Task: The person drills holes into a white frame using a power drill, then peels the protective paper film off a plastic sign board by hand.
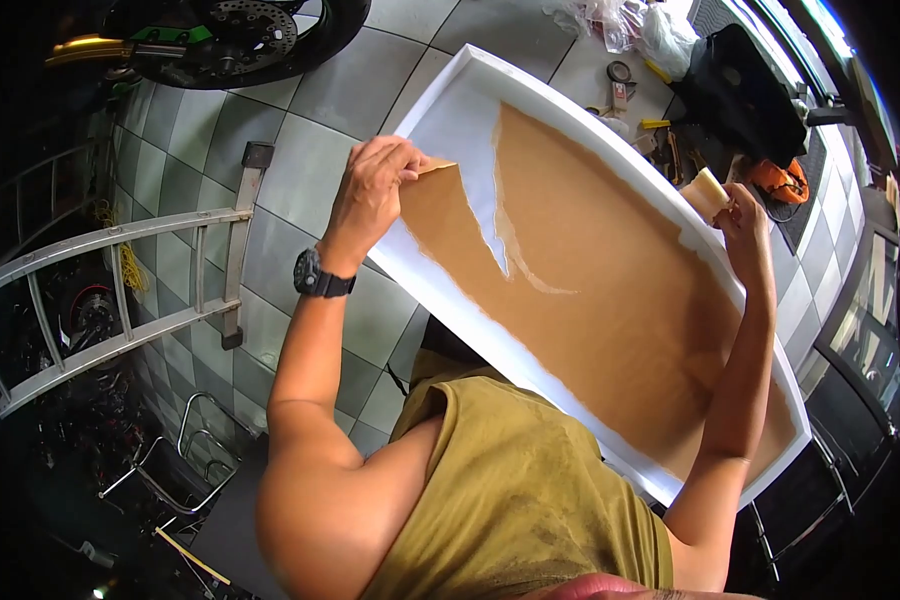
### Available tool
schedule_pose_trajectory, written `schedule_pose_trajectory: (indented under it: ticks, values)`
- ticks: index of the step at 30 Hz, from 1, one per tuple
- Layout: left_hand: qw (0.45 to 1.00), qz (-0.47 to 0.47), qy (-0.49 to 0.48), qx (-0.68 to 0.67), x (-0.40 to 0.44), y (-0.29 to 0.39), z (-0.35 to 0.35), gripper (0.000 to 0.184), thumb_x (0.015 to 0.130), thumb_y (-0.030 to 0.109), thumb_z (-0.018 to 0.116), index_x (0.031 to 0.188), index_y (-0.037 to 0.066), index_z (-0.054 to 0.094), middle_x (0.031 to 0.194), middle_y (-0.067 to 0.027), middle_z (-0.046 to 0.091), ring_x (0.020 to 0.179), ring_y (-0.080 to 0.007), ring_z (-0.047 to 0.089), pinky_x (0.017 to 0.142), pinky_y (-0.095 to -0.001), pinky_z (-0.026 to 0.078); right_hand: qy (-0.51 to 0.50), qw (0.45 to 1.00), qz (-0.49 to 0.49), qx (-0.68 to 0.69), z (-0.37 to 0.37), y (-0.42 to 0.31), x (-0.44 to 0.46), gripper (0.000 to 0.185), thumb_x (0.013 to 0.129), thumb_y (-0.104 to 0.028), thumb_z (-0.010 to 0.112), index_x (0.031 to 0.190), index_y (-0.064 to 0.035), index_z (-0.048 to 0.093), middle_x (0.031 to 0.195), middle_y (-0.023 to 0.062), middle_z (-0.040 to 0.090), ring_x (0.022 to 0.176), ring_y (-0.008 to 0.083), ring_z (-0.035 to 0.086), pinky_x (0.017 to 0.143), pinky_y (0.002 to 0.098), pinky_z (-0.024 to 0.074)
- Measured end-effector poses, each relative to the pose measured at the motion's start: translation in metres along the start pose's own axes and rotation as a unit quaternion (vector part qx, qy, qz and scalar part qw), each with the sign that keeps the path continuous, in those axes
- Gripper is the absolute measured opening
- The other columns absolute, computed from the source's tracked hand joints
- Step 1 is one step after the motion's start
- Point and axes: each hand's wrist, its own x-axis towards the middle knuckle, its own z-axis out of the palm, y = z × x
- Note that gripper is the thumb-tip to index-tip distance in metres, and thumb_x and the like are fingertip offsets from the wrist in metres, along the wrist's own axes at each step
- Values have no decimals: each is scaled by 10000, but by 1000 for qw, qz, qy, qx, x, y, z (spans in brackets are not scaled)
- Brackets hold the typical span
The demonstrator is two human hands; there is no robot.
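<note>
A large white shallow panel with raised edges (430,262) lies across in front of me, lined with brown paper (610,270). The paper is torn near the far left end, and a pale surface shows through the gap. My left hand (375,180) is closed on a flap of the brown paper at the panel's left edge, with the flap's corner lifted. Over the right edge, my right hand (743,218) grips a small cream-coloured piece (706,196), perhaps a roll of masking tape. Its exact kind is unclear.
A metal ladder (120,240) lies at the left, and a motorcycle wheel (260,40) stands at the top left. Plastic bags (660,40), a tape roll (619,72), a black bulky item (740,95) and an orange item (778,181) rest on the tiled floor beyond the panel.
</note>
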Motion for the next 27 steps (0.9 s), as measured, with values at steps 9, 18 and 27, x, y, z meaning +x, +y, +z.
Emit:
schedule_pose_trajectory:
  ticks: [9,18,27]
  values:
    - [972,-129,-24,-194,-32,36,-37,285,846,-230,439,1000,-12,539,877,-150,686,862,-336,744,805,-377,619,-39,997,16,64,3,-7,2,220,1003,10,580,1213,10,646,916,109,714,787,158,713,738,322,589]
    - [950,-148,-154,-229,-39,90,-75,254,833,-210,466,966,-11,552,830,-163,673,796,-321,739,754,-379,617,-34,999,2,42,-1,-15,3,249,1000,7,553,1231,18,644,933,129,715,807,186,747,714,332,613]
    - [843,-119,-259,-456,-42,140,-68,328,777,-220,391,969,-34,581,818,-124,680,792,-227,728,761,-313,608,-33,999,-11,42,4,0,6,231,1016,-35,568,1229,9,644,907,115,711,765,152,721,687,319,583]
